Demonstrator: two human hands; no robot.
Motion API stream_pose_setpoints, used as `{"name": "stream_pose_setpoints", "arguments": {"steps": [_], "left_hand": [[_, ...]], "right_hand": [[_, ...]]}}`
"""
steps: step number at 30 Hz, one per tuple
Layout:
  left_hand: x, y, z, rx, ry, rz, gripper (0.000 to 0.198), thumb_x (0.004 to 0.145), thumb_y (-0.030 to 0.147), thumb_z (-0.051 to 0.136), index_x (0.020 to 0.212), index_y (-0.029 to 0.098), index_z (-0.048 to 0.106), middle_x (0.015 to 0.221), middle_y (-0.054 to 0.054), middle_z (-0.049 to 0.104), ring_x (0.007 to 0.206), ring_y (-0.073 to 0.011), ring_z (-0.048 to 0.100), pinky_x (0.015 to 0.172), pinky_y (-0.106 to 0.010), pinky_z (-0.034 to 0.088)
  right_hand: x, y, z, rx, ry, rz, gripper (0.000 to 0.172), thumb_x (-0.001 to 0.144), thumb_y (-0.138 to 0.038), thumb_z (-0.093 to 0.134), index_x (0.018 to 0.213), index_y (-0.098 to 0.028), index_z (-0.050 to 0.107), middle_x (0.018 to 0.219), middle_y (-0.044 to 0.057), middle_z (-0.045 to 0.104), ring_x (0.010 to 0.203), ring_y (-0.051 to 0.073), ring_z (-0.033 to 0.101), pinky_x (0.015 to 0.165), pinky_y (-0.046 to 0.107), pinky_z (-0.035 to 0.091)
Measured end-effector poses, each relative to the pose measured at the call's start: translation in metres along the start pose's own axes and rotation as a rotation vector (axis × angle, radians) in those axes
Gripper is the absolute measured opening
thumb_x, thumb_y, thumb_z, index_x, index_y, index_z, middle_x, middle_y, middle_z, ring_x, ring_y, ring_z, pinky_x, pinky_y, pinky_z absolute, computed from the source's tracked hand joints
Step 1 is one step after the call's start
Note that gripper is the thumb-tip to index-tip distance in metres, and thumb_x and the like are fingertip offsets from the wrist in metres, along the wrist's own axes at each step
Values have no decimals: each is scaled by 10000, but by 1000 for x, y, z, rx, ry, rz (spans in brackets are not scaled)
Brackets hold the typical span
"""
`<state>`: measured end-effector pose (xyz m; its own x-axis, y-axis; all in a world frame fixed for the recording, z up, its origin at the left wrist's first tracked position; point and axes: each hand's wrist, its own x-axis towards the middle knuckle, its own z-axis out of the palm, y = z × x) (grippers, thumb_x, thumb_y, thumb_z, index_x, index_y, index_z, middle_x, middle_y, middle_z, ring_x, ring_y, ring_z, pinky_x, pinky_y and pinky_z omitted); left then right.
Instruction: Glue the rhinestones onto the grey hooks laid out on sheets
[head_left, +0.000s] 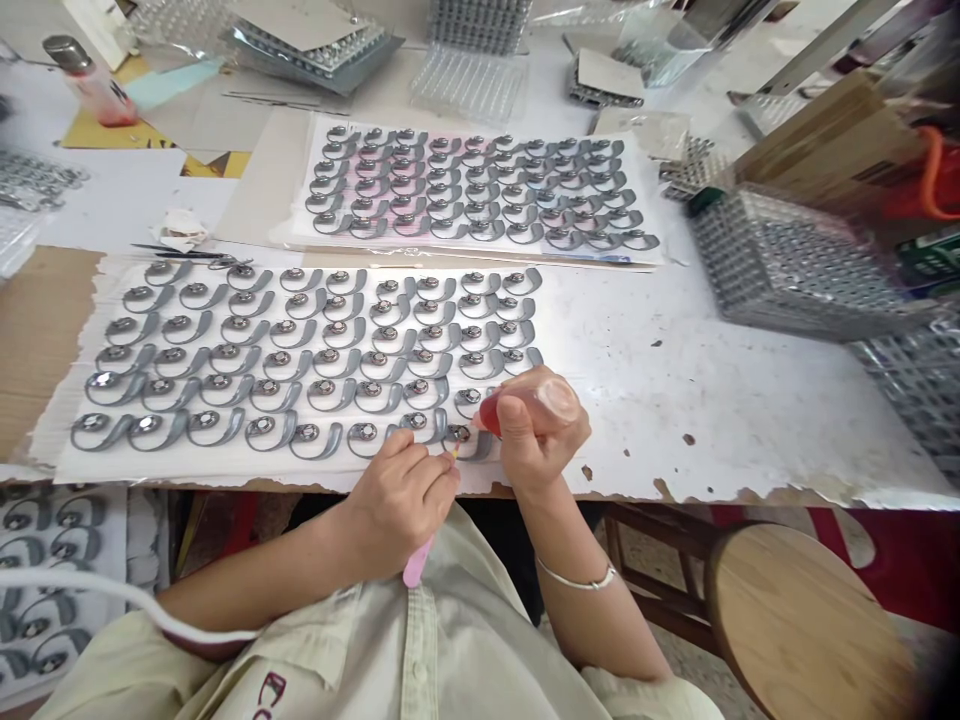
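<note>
Rows of curved grey hook-shaped pieces (300, 350), each with a round silvery centre, lie on a torn white card sheet (570, 330). My left hand (397, 505) grips a thin pink-handled stick (418, 561), whose yellowish tip touches or nearly touches a piece in the front row (459, 437). My right hand (536, 430) holds a small squeeze bottle of red liquid (529, 403), with its nozzle close to that same piece. The stick's middle is hidden by my left hand.
A second sheet of similar pieces (480, 185) lies behind. Stacked clear trays of small metal parts (795, 265) stand at right. A red-filled bottle (91, 82) lies at back left. Dark tweezers (180, 251) rest between the sheets. A wooden stool (802, 620) stands at lower right.
</note>
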<state>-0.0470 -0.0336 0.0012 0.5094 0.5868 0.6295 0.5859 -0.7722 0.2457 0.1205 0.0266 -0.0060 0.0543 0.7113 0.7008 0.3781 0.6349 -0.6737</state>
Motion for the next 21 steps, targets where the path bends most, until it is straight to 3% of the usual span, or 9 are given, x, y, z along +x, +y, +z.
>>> {"name": "stream_pose_setpoints", "arguments": {"steps": [6,21], "left_hand": [[0,-1,-1,-12,-12,3,164,893,10,470,867,97,606,790,-96,710,646,-173,597,623,-354,429],[-1,-5,-3,-85,2,-10,131,875,20,492,923,104,580,797,-99,700,664,-179,591,641,-348,434]], "right_hand": [[3,-1,0,30,5,-29,267,885,-206,607,621,-182,573,582,11,584,586,147,534,549,315,445],[2,-2,-6,4,-37,-50,267,892,-218,609,629,-195,571,580,14,577,568,149,519,537,329,430]]}}
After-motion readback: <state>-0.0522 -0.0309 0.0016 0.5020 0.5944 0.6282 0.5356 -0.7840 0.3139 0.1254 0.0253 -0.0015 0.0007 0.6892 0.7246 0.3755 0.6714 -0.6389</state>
